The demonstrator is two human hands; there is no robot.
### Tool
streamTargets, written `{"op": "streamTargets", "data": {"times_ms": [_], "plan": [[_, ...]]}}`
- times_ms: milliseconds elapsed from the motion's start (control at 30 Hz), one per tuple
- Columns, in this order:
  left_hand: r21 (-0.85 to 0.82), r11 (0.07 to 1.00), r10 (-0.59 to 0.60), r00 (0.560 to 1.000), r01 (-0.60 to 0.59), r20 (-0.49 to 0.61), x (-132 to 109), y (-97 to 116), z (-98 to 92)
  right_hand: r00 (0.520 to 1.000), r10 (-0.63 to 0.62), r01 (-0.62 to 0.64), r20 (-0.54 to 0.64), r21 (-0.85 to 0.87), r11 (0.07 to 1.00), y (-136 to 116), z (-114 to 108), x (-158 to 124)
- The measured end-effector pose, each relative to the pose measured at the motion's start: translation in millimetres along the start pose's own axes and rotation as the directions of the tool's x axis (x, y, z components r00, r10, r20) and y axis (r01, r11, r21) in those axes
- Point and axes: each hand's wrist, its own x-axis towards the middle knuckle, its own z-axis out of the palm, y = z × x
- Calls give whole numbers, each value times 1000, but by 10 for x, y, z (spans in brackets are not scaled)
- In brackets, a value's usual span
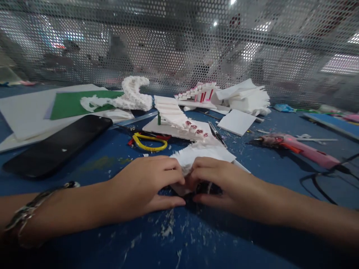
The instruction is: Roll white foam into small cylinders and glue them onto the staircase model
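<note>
My left hand [157, 181] and my right hand [221, 181] meet low in the middle, fingers curled over the near side of a white sheet with a ragged edge [206, 155]. Both thumbs point inward below it, and the fingers hide part of the sheet. Just behind stands a small white stepped model [171, 112] with dark red bits on its lower steps and a green post, on a white board [162, 129]. Yellow-handled scissors [150, 145] lie beyond my left hand. To the right of my right hand rests a pink glue gun [305, 151] with a dark cord.
A black phone [58, 147] lies at left, near a green sheet [70, 104] and white sheets [25, 108]. A curved bumpy white piece [136, 93], a pink-and-white stepped model [200, 93] and stacked white paper [246, 97] stand before a perforated screen [168, 48]. White scraps litter the blue table.
</note>
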Motion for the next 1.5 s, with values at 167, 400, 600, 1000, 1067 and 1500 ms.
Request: {"op": "streamTargets", "data": {"times_ms": [167,400,600,1000,1067,1500], "plan": [[-91,996,-22,1000,22,-1,17,9,23,995,-60,63,-76,27,998,17,74,8],[-102,995,0,999,-5,-54,24,-9,24,985,-52,57,-167,23,998,-48,20,-5],[-98,995,24,999,-26,-29,20,-21,39,999,16,-14,-31,48,999,-40,39,-26],[-152,988,-27,999,22,-31,38,6,39,995,48,-45,-92,30,999,-4,78,30],[-140,989,-50,998,44,-45,35,22,48,990,46,-45,-134,12,999,5,107,32],[84,995,-44,997,50,-68,33,43,69,969,44,-52,-242,-26,998,54,199,49]]}}
